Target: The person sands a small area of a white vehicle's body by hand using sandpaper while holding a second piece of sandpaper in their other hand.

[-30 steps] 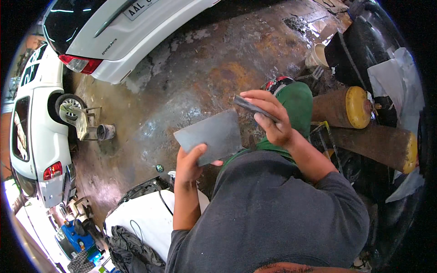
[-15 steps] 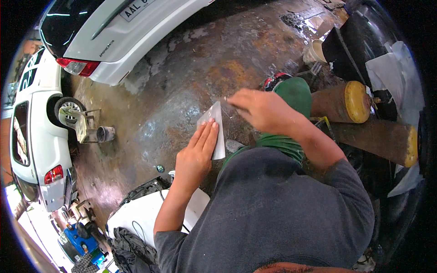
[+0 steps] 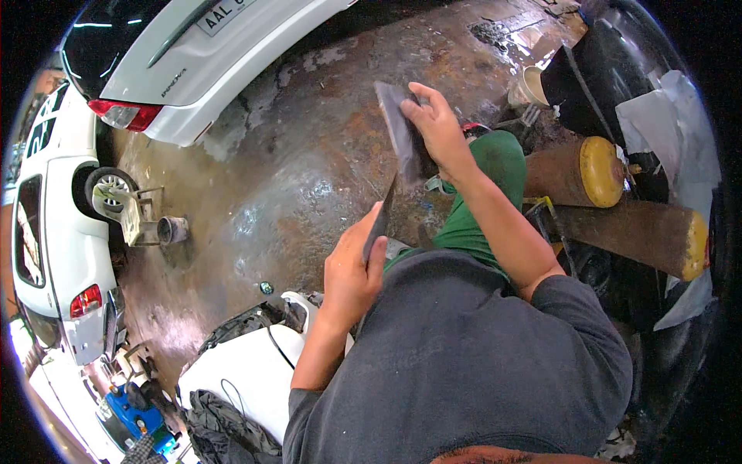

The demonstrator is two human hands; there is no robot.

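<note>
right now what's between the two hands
In the head view, nothing separate: the left hand grips a thin dark blade whose tip reaches the lower edge of the grey sheet in the right hand. Wet floor lies behind.

left hand (image 3: 352, 274) clenched low, right hand (image 3: 437, 127) raised
</note>
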